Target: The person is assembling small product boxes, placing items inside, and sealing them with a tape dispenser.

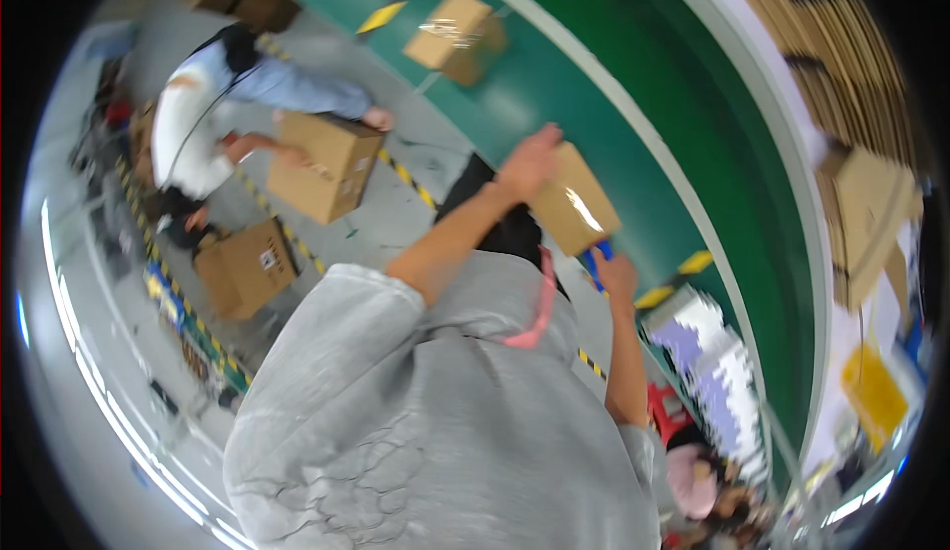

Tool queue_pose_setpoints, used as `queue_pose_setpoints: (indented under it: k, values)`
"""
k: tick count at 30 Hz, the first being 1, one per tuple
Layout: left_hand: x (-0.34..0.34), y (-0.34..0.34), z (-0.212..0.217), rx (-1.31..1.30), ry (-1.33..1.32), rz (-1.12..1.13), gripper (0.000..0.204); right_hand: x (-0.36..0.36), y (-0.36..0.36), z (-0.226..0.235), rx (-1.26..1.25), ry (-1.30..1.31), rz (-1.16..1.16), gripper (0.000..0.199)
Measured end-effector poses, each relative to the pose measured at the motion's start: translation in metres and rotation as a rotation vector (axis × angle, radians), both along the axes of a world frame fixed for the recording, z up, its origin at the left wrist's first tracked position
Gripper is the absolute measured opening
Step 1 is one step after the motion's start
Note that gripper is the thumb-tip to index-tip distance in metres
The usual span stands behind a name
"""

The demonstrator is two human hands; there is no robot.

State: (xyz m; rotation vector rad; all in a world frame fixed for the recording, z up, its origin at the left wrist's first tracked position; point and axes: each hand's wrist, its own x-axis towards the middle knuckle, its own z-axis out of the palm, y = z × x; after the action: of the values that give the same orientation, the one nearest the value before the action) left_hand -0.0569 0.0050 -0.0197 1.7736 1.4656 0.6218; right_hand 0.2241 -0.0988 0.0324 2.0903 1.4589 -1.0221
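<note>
A small brown cardboard box with a bright glare on its top is in front of me at the near edge of the green conveyor belt. My left hand, a little blurred, lies against the box's left side with its fingers stretched out. At the box's near right corner, my right hand is closed around a blue hand tool, which looks like a tape dispenser. Most of that tool is hidden by my fingers and the box.
Another brown box stands farther along the belt. At left, a person in a white top handles a large carton; another carton is nearer. Flattened cardboard stacks are at right. A person in pink is at lower right.
</note>
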Motion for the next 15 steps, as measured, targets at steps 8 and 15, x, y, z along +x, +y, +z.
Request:
queue_pose_setpoints:
  k: [8,15]
  values:
    - [0.051,-0.031,0.036,0.301,0.057,-0.554,0.095,-0.049,-0.015,0.018,0.172,-0.187,0.101,0.058]
    - [0.103,-0.050,0.032,0.491,0.838,-0.911,0.055,-0.043,-0.015,0.012,0.148,-0.128,0.052,0.065]
